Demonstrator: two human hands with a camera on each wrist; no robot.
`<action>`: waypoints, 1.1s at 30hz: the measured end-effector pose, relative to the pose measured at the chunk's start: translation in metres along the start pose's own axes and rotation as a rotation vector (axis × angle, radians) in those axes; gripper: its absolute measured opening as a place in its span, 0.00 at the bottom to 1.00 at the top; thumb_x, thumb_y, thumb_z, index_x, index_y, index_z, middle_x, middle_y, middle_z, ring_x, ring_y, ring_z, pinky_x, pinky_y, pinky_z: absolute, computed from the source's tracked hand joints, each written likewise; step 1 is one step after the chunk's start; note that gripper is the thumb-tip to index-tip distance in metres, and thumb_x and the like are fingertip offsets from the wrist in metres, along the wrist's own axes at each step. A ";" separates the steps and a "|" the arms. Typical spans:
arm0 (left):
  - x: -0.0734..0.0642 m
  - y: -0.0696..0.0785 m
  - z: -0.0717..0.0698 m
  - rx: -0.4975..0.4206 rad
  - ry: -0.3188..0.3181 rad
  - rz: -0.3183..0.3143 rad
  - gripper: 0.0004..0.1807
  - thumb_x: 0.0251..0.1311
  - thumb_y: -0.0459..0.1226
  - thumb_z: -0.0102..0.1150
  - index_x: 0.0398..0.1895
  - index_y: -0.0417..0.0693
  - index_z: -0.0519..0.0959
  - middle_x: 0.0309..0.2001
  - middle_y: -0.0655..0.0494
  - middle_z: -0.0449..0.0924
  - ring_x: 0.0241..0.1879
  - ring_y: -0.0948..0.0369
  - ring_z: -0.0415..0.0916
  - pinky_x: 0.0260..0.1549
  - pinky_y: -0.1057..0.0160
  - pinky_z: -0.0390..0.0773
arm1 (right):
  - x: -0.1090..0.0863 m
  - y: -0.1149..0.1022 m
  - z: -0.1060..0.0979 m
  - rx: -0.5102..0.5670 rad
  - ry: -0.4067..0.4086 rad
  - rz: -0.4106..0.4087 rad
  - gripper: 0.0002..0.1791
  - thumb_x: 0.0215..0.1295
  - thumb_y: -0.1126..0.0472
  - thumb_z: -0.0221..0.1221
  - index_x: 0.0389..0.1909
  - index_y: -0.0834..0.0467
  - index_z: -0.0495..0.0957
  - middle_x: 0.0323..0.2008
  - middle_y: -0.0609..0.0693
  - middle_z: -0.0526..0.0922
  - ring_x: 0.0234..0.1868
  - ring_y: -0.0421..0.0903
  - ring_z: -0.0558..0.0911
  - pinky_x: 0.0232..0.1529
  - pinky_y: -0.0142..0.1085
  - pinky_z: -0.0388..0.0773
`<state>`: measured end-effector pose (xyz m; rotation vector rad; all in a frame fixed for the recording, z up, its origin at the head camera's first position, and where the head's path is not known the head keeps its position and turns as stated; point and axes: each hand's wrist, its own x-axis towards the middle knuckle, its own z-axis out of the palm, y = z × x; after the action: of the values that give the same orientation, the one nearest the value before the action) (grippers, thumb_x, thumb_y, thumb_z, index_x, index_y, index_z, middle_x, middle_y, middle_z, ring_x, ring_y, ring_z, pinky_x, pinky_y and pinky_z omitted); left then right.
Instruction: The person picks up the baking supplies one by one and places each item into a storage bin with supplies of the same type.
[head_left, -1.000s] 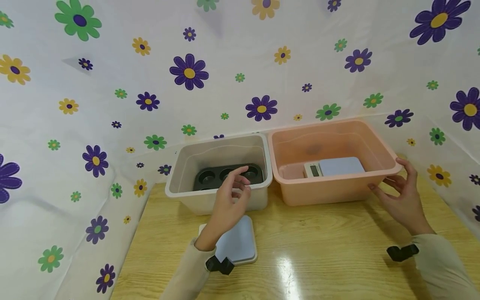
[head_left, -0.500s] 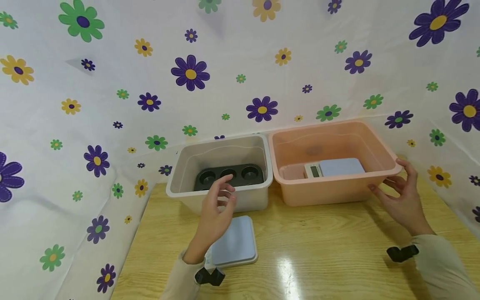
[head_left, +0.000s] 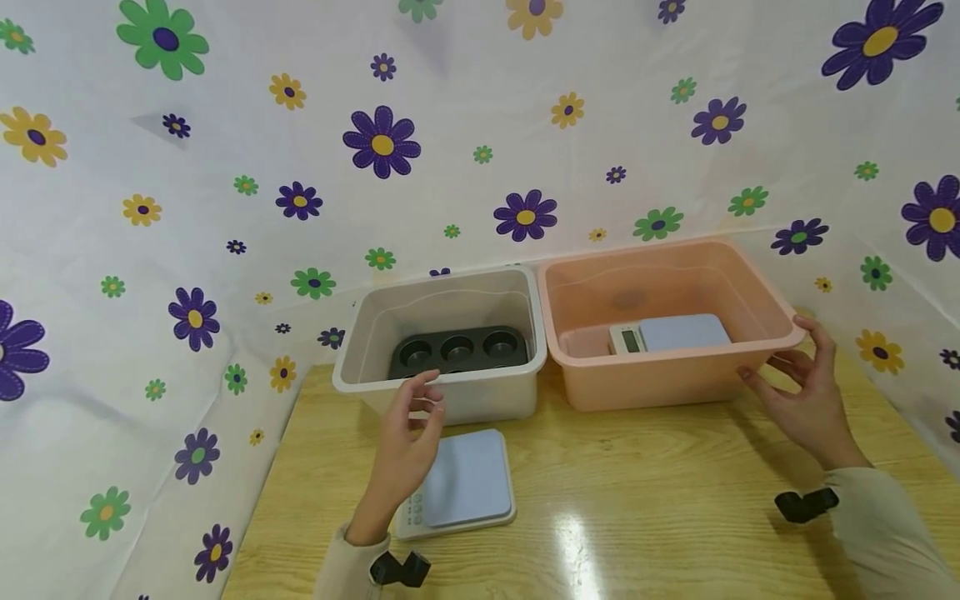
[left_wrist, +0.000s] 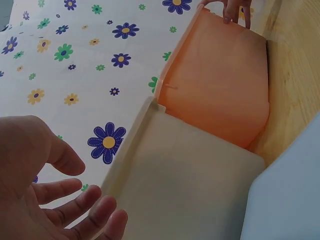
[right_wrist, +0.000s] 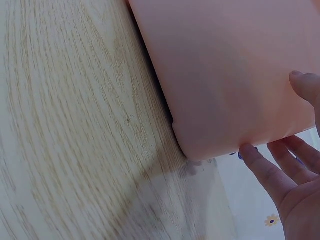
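My left hand (head_left: 405,446) hovers in front of the cream bin (head_left: 438,400), over the left side of a kitchen scale (head_left: 468,479) lying on the table. Its fingers are loosely bent and hold nothing; the left wrist view shows the thumb apart from them. Inside the cream bin lies a dark muffin tin (head_left: 457,350). My right hand (head_left: 806,400) holds the right front corner of the pink bin (head_left: 652,383), thumb on the front wall and fingers round the side, as the right wrist view (right_wrist: 300,185) also shows. Another kitchen scale (head_left: 682,332) with a small display sits in the pink bin.
The two bins stand side by side at the back of the wooden table (head_left: 637,492), against a white flowered cloth (head_left: 435,100). That cloth also rises along the left and right sides.
My left hand has drawn back to the left and down, away from above the cream bin's rim, uncovering more of the muffin tin and the scale. The right hand stays at the pink bin.
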<state>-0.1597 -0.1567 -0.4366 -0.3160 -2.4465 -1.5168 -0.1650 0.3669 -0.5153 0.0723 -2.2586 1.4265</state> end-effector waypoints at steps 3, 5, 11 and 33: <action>-0.001 -0.004 -0.001 0.011 0.000 0.000 0.23 0.73 0.26 0.61 0.69 0.43 0.78 0.50 0.39 0.84 0.46 0.56 0.81 0.42 0.66 0.82 | 0.001 0.000 0.000 0.000 0.005 -0.008 0.58 0.68 0.78 0.67 0.87 0.47 0.44 0.63 0.25 0.69 0.56 0.17 0.77 0.42 0.13 0.80; -0.003 -0.006 -0.001 0.015 0.000 -0.008 0.23 0.72 0.26 0.61 0.69 0.42 0.78 0.50 0.40 0.84 0.45 0.56 0.81 0.42 0.65 0.82 | 0.001 0.001 0.000 0.000 0.007 -0.009 0.58 0.68 0.78 0.67 0.87 0.47 0.44 0.63 0.25 0.69 0.56 0.17 0.77 0.42 0.13 0.80; -0.009 -0.018 -0.002 0.028 -0.002 -0.031 0.23 0.71 0.25 0.61 0.68 0.42 0.79 0.49 0.41 0.84 0.45 0.56 0.82 0.41 0.64 0.83 | 0.001 0.002 0.000 0.003 0.013 -0.004 0.58 0.68 0.78 0.67 0.87 0.47 0.44 0.64 0.25 0.68 0.56 0.18 0.77 0.42 0.13 0.80; -0.042 -0.057 -0.002 0.063 0.047 -0.098 0.13 0.70 0.22 0.61 0.50 0.43 0.88 0.47 0.44 0.87 0.42 0.64 0.83 0.37 0.70 0.83 | 0.000 -0.002 0.000 0.008 0.010 0.005 0.58 0.68 0.78 0.67 0.87 0.46 0.44 0.60 0.24 0.72 0.55 0.18 0.77 0.42 0.13 0.80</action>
<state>-0.1372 -0.1852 -0.4972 -0.1480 -2.5004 -1.4637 -0.1646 0.3657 -0.5136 0.0615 -2.2472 1.4354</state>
